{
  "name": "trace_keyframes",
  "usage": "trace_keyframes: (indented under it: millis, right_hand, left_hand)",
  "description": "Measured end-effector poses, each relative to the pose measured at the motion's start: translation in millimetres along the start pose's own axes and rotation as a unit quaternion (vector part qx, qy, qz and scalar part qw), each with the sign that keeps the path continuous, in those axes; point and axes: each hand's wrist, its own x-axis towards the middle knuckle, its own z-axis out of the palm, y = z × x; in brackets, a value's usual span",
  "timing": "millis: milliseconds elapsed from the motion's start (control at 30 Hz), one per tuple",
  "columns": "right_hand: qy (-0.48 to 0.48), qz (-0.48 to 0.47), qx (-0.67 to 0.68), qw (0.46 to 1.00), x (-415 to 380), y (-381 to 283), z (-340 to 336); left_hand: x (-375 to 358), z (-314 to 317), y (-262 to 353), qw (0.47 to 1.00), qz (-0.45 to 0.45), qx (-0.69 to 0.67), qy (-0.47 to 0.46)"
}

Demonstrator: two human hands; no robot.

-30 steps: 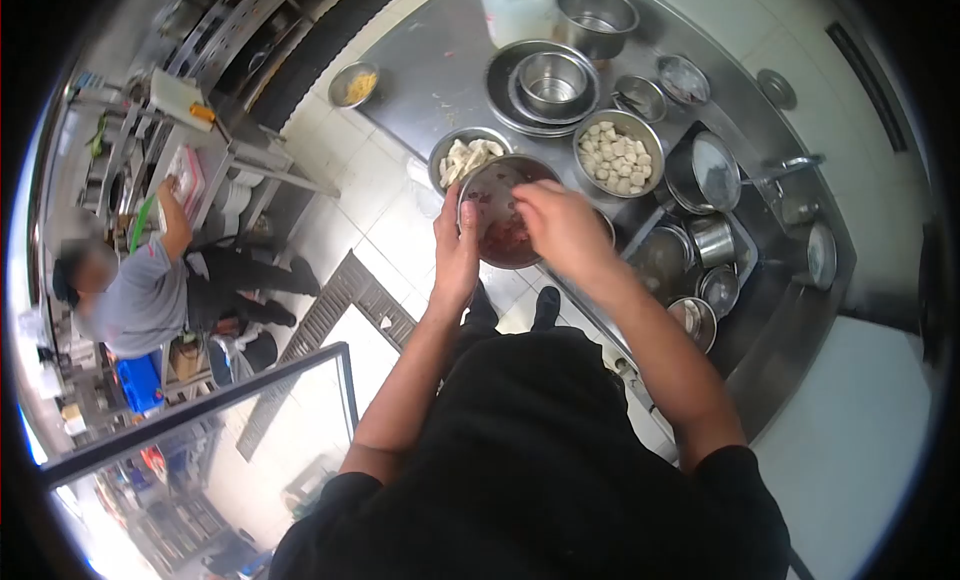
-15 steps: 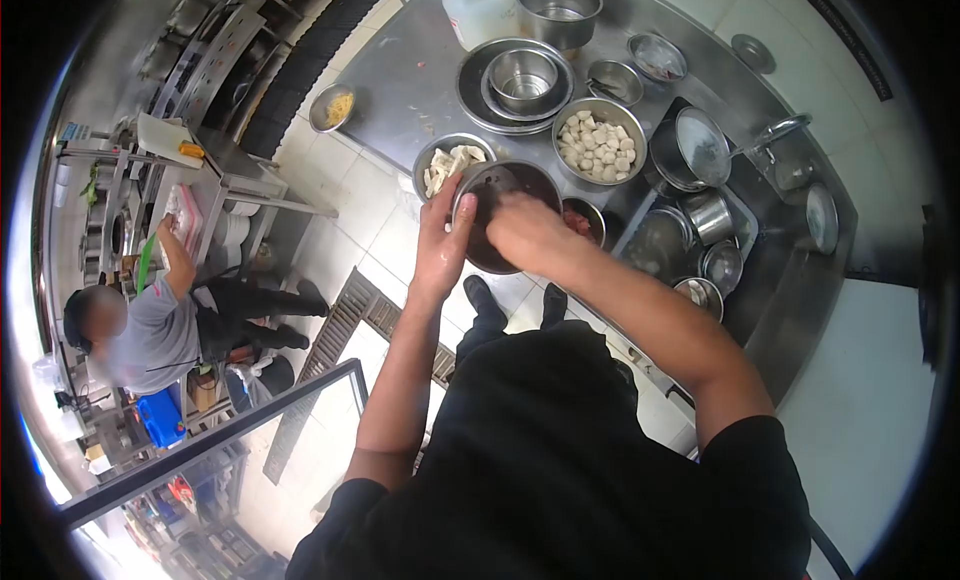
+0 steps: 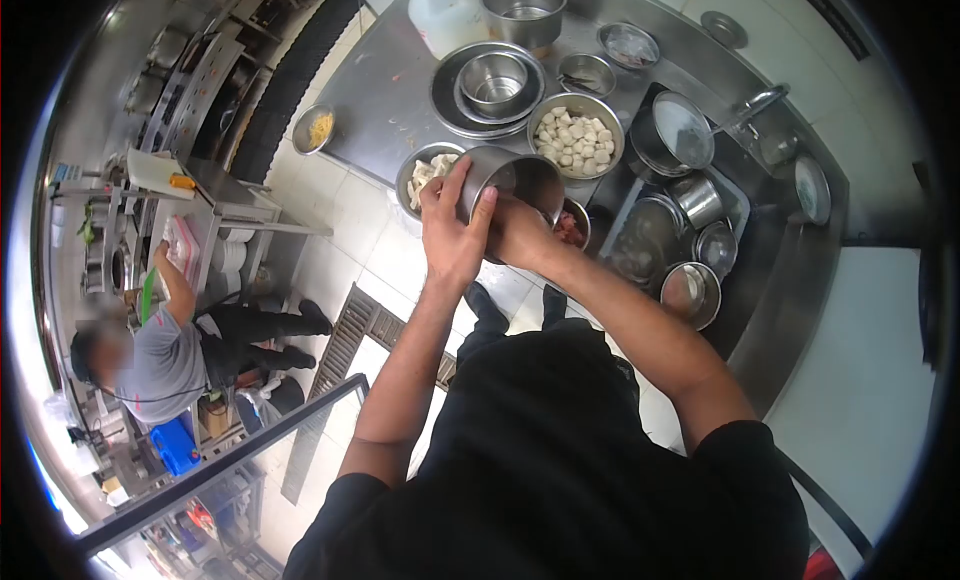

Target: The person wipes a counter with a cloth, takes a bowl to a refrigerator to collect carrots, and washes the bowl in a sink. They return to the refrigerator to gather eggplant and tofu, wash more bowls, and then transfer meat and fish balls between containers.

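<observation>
My left hand (image 3: 458, 228) grips the outer side of a deep metal bowl (image 3: 490, 170), fingers and thumb spread along its wall. The bowl is tilted with its mouth toward the right. My right hand (image 3: 524, 235) is at the bowl's mouth, its fingers hidden at or inside the rim. Just right of it, partly covered, a smaller bowl holds red pieces that look like raw meat (image 3: 572, 228). Behind my left hand stands a bowl of pale, whitish strips (image 3: 430, 175). Beyond the tilted bowl is a bowl of pale round chunks (image 3: 576, 140).
Stacked metal bowls (image 3: 494, 84), a pot (image 3: 524, 15) and a plastic jug (image 3: 447, 18) stand on the steel counter (image 3: 385, 75). The sink at right holds pots (image 3: 700, 200) under a faucet (image 3: 765, 102). A co-worker (image 3: 165, 365) is at left by a shelf.
The metal bowl has tipped over toward the right, showing more of its outer wall. My left hand has turned with it, and my right hand has shifted to the bowl's lower rim.
</observation>
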Motion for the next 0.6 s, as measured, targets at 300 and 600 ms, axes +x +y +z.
trace_keyframes:
  millis: [300, 600]
  right_hand:
    - [-0.082, -0.024, -0.097, 0.992, -16, 24, -37]
    - [-0.025, -0.071, -0.171, 0.982, -83, 76, -46]
  left_hand:
    - [2, 22, 0, 0.996, 0.065, 0.049, 0.021]
    - [16, 5, -28, 0.991, 0.054, 0.073, 0.094]
